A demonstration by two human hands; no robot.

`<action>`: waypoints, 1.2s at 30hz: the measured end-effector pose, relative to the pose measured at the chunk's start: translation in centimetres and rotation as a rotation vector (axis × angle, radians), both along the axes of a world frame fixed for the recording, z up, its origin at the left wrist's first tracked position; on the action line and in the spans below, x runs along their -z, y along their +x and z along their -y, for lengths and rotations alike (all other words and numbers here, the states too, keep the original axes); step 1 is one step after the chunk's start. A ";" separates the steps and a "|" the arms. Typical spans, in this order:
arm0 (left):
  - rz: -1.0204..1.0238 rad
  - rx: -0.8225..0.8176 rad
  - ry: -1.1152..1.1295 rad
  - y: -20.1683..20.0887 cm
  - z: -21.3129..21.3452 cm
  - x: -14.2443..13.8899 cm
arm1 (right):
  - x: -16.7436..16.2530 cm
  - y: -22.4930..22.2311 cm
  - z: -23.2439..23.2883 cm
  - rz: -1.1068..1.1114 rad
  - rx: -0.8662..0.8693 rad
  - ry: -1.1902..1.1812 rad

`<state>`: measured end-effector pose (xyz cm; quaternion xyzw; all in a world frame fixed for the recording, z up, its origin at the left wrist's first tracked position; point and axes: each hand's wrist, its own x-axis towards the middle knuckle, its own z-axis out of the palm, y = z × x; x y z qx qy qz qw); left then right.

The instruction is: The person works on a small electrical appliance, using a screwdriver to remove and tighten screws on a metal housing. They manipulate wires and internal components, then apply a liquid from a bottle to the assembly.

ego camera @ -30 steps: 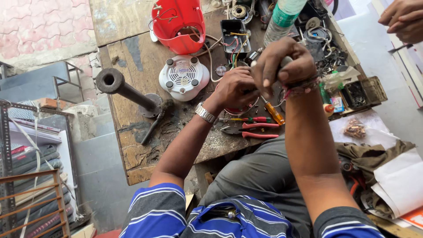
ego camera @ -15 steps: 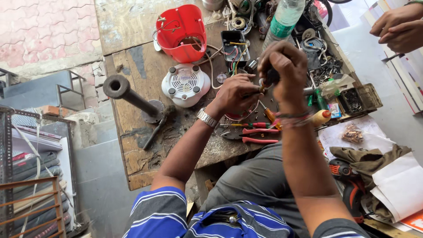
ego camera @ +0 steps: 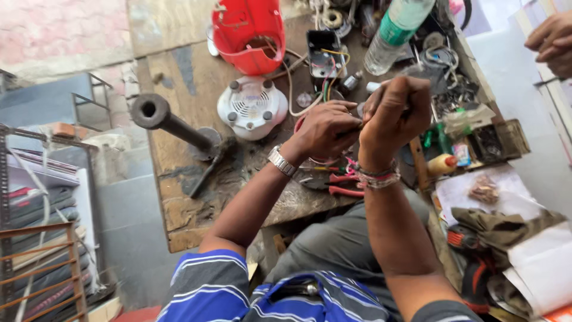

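My left hand [ego camera: 325,128], with a metal watch on its wrist, and my right hand [ego camera: 390,116], with thread bands on its wrist, meet above a worn wooden workbench [ego camera: 179,197]. Both pinch a small part between their fingertips; the part is mostly hidden, so I cannot tell what it is. A thin wire [ego camera: 292,89] runs from near my hands toward a white round appliance base [ego camera: 250,107]. Behind that base stands a red plastic housing [ego camera: 247,30]. Red-handled pliers [ego camera: 345,185] lie on the bench under my right wrist.
A dark metal pipe on a stand [ego camera: 173,122] sits at the bench's left. An open black box with coloured wires [ego camera: 325,53], a plastic bottle [ego camera: 396,33] and a tray of small parts [ego camera: 476,134] crowd the back right. Another person's hands [ego camera: 551,42] show at top right.
My two hands have stayed together on the small part, shifting slightly; the view has tilted down and to the right, bringing my lap and the cloth at right more into view.
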<state>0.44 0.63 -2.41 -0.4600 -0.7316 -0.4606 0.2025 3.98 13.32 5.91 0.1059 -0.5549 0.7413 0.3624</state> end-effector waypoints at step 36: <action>0.331 -0.387 -0.065 5.6 3.3 1.3 | 6.9 9.4 -9.7 0.105 -0.227 -0.259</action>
